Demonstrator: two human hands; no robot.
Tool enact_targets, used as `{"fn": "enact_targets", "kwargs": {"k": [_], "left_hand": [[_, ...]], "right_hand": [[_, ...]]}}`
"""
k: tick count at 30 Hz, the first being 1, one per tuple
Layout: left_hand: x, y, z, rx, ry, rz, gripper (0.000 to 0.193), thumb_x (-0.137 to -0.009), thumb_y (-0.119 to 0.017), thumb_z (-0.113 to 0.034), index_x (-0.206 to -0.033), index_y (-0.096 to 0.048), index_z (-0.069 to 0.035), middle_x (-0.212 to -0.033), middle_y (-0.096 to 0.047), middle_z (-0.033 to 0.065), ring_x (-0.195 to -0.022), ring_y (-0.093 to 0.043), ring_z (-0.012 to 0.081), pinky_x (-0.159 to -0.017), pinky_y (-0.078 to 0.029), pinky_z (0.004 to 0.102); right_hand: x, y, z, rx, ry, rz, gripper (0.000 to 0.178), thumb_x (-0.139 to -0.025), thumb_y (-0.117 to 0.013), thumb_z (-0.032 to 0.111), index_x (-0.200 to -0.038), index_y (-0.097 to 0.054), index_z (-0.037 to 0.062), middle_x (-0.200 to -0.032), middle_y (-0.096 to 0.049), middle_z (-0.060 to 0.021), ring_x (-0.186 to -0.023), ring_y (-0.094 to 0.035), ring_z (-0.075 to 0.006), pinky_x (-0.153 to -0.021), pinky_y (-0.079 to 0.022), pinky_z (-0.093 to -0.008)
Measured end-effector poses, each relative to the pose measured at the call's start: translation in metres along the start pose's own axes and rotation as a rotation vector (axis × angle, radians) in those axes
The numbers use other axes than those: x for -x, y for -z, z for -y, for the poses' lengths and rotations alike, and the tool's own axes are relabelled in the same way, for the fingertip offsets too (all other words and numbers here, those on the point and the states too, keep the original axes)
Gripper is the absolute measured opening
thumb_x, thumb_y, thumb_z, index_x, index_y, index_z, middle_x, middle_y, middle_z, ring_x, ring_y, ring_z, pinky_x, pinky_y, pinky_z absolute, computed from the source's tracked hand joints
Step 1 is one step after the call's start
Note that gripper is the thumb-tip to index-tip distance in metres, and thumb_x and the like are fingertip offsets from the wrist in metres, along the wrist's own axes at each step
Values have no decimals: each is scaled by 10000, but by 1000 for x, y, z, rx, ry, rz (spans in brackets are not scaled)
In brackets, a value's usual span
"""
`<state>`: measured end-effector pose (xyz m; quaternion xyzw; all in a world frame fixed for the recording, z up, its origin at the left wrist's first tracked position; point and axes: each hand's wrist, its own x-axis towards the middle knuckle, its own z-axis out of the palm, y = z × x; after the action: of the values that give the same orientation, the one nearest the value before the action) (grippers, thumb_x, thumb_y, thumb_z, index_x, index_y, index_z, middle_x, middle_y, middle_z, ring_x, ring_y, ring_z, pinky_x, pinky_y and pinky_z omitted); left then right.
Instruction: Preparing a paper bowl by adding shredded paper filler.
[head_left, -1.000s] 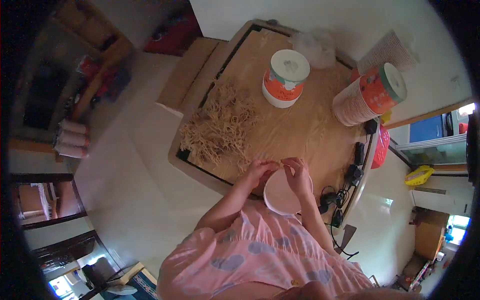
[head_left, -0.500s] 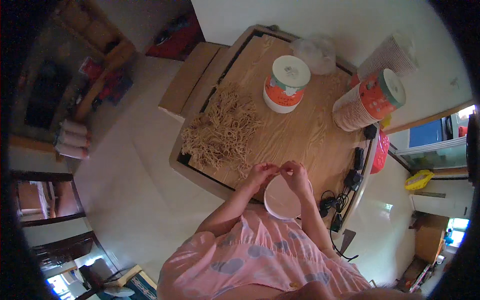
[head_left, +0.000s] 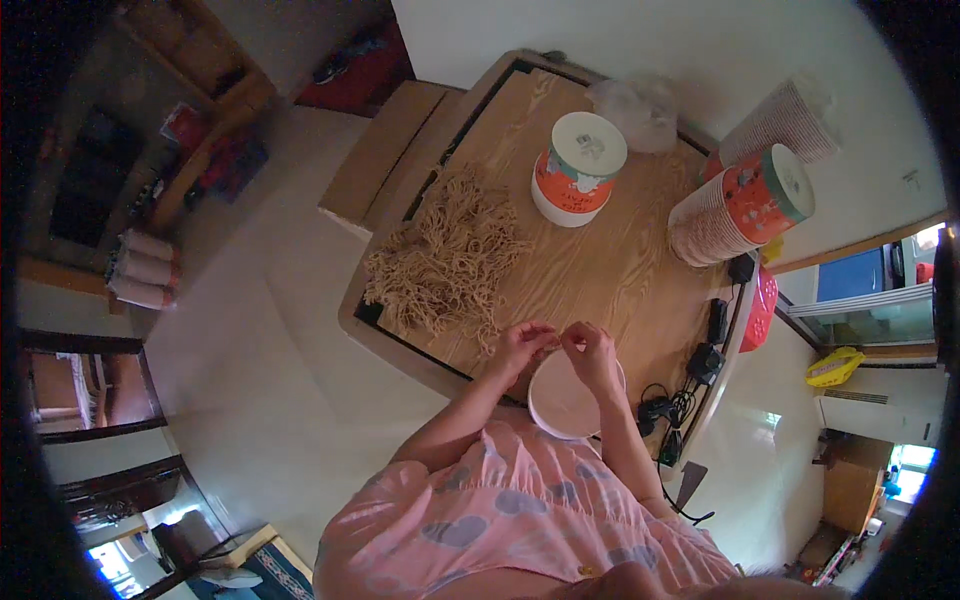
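My left hand (head_left: 524, 345) and my right hand (head_left: 592, 354) are close together at the near edge of the table, fingers pinched. Whatever lies between the fingertips is too small to make out. Just below them, against my lap, a white paper tub (head_left: 566, 402) has its round opening turned up, partly covered by my right hand and wrist. A tangled heap of thin tan cords (head_left: 447, 255) spreads over the table beyond my left hand. Farther back stands an upside-down paper tub (head_left: 571, 188) with an orange-red band and a white base on top.
On the right, a nested stack of paper tubs (head_left: 735, 208) leans over, with another stack (head_left: 785, 120) behind it. Black adapters and cables (head_left: 690, 385) run along the right table edge (head_left: 712, 400). A clear plastic bag (head_left: 636, 110) rests at the back; a cardboard box (head_left: 385, 150) adjoins the left.
My fingertips have drawn slightly apart above the tub. The whole view has shifted a little; the table objects appear to keep their places.
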<state>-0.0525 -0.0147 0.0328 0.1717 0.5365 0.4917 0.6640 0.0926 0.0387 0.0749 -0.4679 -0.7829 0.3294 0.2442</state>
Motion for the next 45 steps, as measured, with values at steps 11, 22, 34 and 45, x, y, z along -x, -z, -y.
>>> {"fn": "enact_targets", "kwargs": {"k": [11,22,34,45], "left_hand": [[-4,-2,7,-74,-142,45,205,-753,-652,-148,-910,-635,-17,-822,-639,33,-665,-556,70,-555,-427,189],[-7,-2,-1,-64,-2,59,114,-780,-582,-94,-874,-617,-41,-753,-634,15,-596,-531,52,-508,-415,188],[-2,4,5,-60,-12,16,116,-785,-577,-100,-880,-616,-47,-769,-635,11,-578,-521,45,-496,-414,182],[4,13,-2,-69,90,-62,59,-789,-567,-156,-814,-587,-106,-675,-573,-37,-552,-498,41,-441,-360,185]], "right_hand": [[0,3,2,81,42,50,83,-724,-606,69,-795,-587,30,-713,-590,-97,-648,-578,-230,-642,-462,-297],[36,125,160,-833,274,-787,139,-811,-525,175,-849,-508,42,-901,-533,-79,-873,-531,-234,-867,-384,-404],[20,124,190,-750,210,-584,162,-836,-499,189,-876,-510,33,-888,-520,-71,-869,-513,-210,-833,-386,-350],[13,134,183,-690,117,-370,187,-858,-476,202,-902,-512,24,-876,-508,-63,-864,-496,-187,-801,-387,-301]]}}
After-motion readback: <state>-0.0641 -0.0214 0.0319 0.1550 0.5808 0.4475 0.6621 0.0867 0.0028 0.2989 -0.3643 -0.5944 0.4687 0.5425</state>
